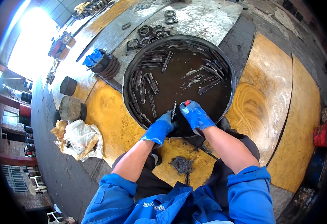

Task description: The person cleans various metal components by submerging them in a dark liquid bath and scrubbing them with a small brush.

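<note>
Both my hands wear blue gloves and are over the near side of a large round dark tub [233,80]. My left hand [164,121] is closed on a short dark strip [174,108] with a pale, shiny face, held upright. Just to its right, my right hand [194,112] is closed around a small red object [187,102], perhaps a handle; the rest is hidden by the glove. Several similar dark strips [212,70] lie at the right inside the tub. More strips [151,83] line its left side, over a dark brown bottom.
Dark square-based rings [145,30] sit beyond the tub. At the left stand a stack of dark round parts [109,68] topped with blue plastic, a grey cylinder [70,108] and a white sack [82,135]. Yellow boards [260,93] cover the floor; a dark clump [182,164] lies between my feet.
</note>
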A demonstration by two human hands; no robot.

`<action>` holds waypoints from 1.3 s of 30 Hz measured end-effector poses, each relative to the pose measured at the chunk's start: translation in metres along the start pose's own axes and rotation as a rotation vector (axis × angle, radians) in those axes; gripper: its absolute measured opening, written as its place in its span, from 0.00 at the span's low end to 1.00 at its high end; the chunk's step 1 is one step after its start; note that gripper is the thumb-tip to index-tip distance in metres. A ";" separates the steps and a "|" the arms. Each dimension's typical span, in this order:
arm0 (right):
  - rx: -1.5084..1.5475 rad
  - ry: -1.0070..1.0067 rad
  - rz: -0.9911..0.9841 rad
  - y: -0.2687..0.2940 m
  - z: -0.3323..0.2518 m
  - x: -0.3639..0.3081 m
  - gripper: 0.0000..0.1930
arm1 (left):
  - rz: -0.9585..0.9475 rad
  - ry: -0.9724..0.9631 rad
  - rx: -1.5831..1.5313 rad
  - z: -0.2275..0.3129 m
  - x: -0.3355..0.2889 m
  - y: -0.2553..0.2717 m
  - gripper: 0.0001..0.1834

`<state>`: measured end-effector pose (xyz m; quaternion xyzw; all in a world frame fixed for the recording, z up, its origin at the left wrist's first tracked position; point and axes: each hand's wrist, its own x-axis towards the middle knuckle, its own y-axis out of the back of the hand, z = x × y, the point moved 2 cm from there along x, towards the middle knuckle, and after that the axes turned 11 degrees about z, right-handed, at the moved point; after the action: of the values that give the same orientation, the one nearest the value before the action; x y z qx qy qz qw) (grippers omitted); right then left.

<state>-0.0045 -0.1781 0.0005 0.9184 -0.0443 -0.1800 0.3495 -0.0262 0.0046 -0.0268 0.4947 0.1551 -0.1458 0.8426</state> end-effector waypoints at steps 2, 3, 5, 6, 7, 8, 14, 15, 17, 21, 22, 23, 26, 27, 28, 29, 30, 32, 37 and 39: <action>-0.002 -0.047 -0.017 0.007 0.003 -0.002 0.19 | -0.028 -0.024 -0.025 0.004 0.002 -0.001 0.38; -0.005 -0.049 -0.016 0.006 0.006 0.001 0.19 | -0.053 -0.046 -0.045 0.006 0.003 -0.002 0.38; -0.041 0.084 -0.094 -0.002 -0.001 0.004 0.17 | 0.029 -0.152 -0.091 -0.022 0.018 -0.007 0.36; -0.041 0.092 -0.099 -0.003 -0.006 0.001 0.17 | 0.099 -0.262 -0.138 -0.034 0.023 -0.007 0.33; -0.037 0.146 -0.123 -0.001 -0.007 -0.003 0.15 | 0.094 -0.262 -0.142 -0.031 0.022 -0.003 0.33; -0.036 0.191 -0.139 0.003 -0.004 -0.005 0.14 | 0.052 -0.202 -0.248 -0.016 0.021 0.006 0.29; -0.141 0.306 -0.171 0.008 -0.019 -0.025 0.16 | 0.119 -0.115 -0.259 0.006 0.000 0.050 0.32; -0.248 0.328 -0.199 0.009 -0.019 -0.029 0.16 | 0.136 -0.092 -0.168 0.009 0.001 0.050 0.33; -0.393 0.395 -0.254 0.008 -0.012 -0.036 0.15 | 0.149 -0.074 -0.077 0.023 0.000 0.056 0.34; -0.603 0.703 -0.249 0.005 -0.006 -0.038 0.14 | 0.105 -0.015 -0.090 0.033 0.007 0.059 0.36; -0.605 0.702 -0.248 0.007 -0.004 -0.036 0.14 | 0.103 -0.002 -0.107 0.035 0.009 0.059 0.36; -0.620 0.821 -0.230 0.011 -0.003 -0.036 0.15 | 0.102 -0.004 -0.109 0.037 0.011 0.058 0.36; -0.668 1.015 -0.169 0.018 0.002 -0.038 0.17 | 0.094 0.108 0.003 0.039 0.016 0.050 0.30; -0.701 1.092 -0.127 0.020 0.003 -0.039 0.18 | 0.113 0.155 -0.024 0.037 0.020 0.044 0.29; -0.700 1.090 -0.126 0.019 0.005 -0.038 0.18 | 0.132 0.203 -0.049 0.032 0.024 0.038 0.28; -0.714 1.090 -0.115 0.017 0.006 -0.036 0.19 | 0.133 0.205 -0.047 0.027 0.027 0.032 0.28; -0.728 1.091 -0.104 0.014 0.007 -0.034 0.19 | 0.168 0.165 -0.110 0.021 0.029 0.028 0.27; -0.691 1.047 -0.102 0.015 0.005 -0.030 0.20 | 0.204 0.125 -0.176 0.017 0.029 0.023 0.26; -0.271 0.612 -0.126 0.008 0.007 -0.014 0.21 | 0.336 0.164 -0.195 0.005 0.028 0.007 0.25; -0.253 0.495 -0.164 0.007 0.007 -0.004 0.19 | 0.291 0.221 -0.254 0.011 0.023 0.005 0.26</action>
<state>-0.0105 -0.1871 0.0015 0.8840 0.1398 0.0178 0.4457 -0.0022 -0.0045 -0.0270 0.4150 0.1905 0.0531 0.8881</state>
